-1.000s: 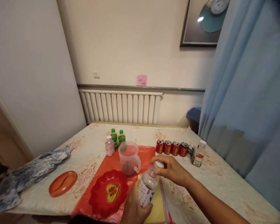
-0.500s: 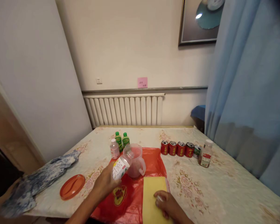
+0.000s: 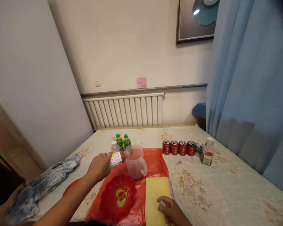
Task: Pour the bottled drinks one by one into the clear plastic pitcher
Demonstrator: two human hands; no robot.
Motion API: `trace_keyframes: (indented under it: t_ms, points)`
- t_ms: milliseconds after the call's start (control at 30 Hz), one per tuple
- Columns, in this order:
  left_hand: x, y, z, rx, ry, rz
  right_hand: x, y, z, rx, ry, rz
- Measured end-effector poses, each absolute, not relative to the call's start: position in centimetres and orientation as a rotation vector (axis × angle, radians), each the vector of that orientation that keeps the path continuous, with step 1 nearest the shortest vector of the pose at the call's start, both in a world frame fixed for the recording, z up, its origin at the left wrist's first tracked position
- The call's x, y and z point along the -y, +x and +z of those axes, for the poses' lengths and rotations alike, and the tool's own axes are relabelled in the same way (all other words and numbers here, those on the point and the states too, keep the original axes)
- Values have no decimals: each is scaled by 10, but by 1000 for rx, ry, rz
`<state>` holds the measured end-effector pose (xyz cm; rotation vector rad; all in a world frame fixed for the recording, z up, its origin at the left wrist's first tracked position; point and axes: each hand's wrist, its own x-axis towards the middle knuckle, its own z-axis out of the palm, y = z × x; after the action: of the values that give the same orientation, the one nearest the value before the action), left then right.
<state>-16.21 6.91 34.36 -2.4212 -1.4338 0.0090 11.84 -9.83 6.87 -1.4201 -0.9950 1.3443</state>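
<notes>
My left hand (image 3: 100, 166) is wrapped round a clear plastic bottle with a white label (image 3: 115, 159). The bottle lies almost level, its mouth at the rim of a translucent plastic pitcher (image 3: 136, 164) whose handle faces right. My right hand (image 3: 171, 209) is closed on a small white bottle cap (image 3: 163, 204), above a folded yellow cloth (image 3: 157, 191). In front of the pitcher a red scalloped dish (image 3: 108, 201) with a gold emblem rests on a red plastic sheet (image 3: 153, 160).
Behind the pitcher stand two green bottles (image 3: 126, 142) and a bottle with a white cap (image 3: 114, 145). Several cans (image 3: 182, 148) form a row at right, ending beside a clear jar-like bottle (image 3: 208, 152). An orange lid (image 3: 69, 185) and a blue-white cloth (image 3: 49, 177) lie left.
My left hand has moved left and up, and the bottle has swung closer to level. The red dish shows more fully, while my left forearm now covers part of the orange lid.
</notes>
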Motion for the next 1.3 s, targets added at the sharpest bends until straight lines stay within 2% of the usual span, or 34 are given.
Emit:
trace_keyframes:
  t_ms: [700, 1300]
  points:
    - [-83, -126, 393, 1175, -2363, 79, 103, 118, 65, 967, -1328, 1345]
    - [-84, -107, 399, 1051, -2350, 92, 108, 117, 75, 883, -1319, 1327]
